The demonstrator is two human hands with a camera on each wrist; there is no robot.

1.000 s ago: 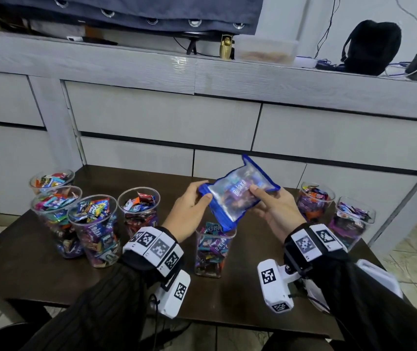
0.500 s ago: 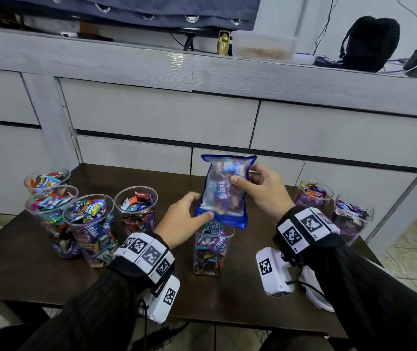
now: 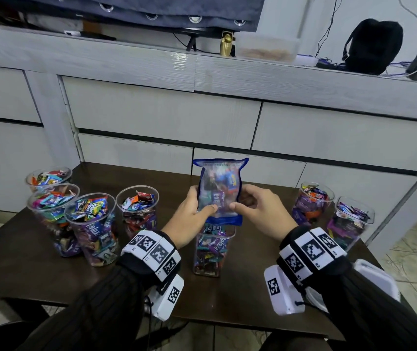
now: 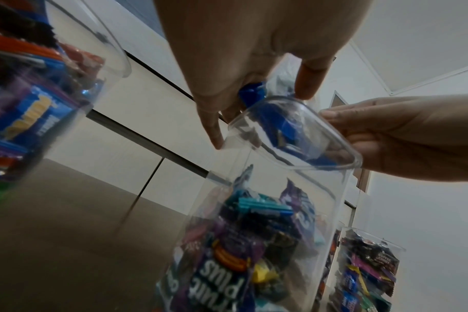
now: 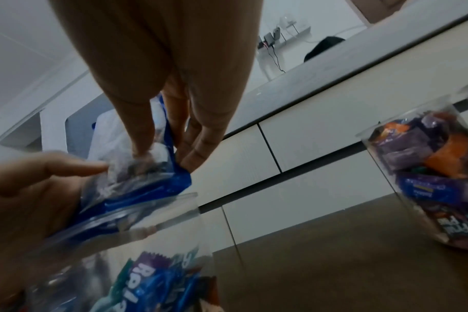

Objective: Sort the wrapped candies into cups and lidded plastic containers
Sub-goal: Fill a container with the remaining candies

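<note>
Hands, left hand (image 3: 189,219) and right hand (image 3: 258,214), pinch an upright clear blue-edged plastic candy bag (image 3: 219,191) with their fingers over a clear square plastic container (image 3: 212,249). Only the left wrist view shows the bag's blue bottom edge dipping inside the container's rim.

four round clear cups (image 3: 89,225) of candies in the left cluster, three clear containers (image 3: 212,247) of candies, one blue-edged candy bag (image 3: 219,188), two hands (image 3: 189,219), one dark tabletop (image 3: 12,262)
</note>
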